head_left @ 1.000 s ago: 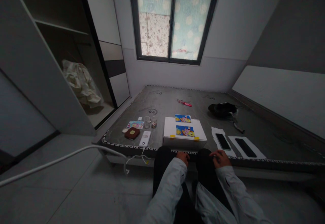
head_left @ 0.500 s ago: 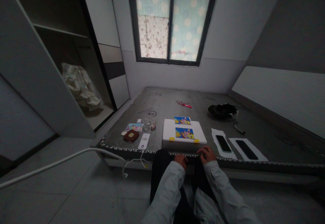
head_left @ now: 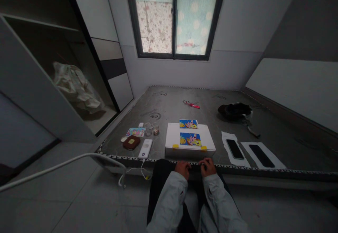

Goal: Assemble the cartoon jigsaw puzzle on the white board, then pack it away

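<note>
right hand (head_left: 207, 167) had slid in from beside the phone (head_left: 234, 149) to sit next to the left hand (head_left: 182, 169). both rested on the front edge of the mattress (head_left: 237, 168), fingers curled and close together, pinching nothing (tips hard to see). white box (head_left: 190, 152) sat just ahead at mid front edge, cartoon card (head_left: 190, 139) on its lid, both hands now nearest it.

Narrow gaps between the white box (head_left: 190, 129), power bank (head_left: 145, 148) and phone (head_left: 234, 149)
</note>
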`<state>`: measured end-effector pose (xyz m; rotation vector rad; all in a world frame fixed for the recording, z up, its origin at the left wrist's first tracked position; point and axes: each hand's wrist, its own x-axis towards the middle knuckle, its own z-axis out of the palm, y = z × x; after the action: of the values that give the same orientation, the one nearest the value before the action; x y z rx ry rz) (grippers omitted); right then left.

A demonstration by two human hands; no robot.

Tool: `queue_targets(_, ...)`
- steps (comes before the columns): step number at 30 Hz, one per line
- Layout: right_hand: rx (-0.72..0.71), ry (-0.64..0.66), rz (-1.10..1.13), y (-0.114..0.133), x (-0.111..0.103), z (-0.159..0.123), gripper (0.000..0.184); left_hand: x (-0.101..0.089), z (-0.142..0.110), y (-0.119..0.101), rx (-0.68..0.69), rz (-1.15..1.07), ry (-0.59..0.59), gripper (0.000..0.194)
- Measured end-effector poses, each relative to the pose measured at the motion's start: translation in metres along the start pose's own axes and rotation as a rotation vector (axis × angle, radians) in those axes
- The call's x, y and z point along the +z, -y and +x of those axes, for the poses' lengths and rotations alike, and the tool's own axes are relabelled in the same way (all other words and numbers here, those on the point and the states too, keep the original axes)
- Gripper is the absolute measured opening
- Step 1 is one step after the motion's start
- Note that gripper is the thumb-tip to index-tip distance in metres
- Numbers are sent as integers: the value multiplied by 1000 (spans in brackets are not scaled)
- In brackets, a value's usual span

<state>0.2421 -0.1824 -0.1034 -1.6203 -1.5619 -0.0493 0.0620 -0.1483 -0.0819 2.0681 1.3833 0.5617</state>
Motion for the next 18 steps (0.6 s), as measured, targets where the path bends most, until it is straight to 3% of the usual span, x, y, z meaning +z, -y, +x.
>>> queue_targets(8,3,-58,-17,-20,28,26,25,-27,37,7,-27,-26,-291,29)
queue_targets(13,-51,-77,-68,-21,40,39,22,-46,68,12,-14,76,-443,27)
queue_targets(18,-72,-51,-95,-19,47,47,25,-56,99,18,-116,217,-384,27)
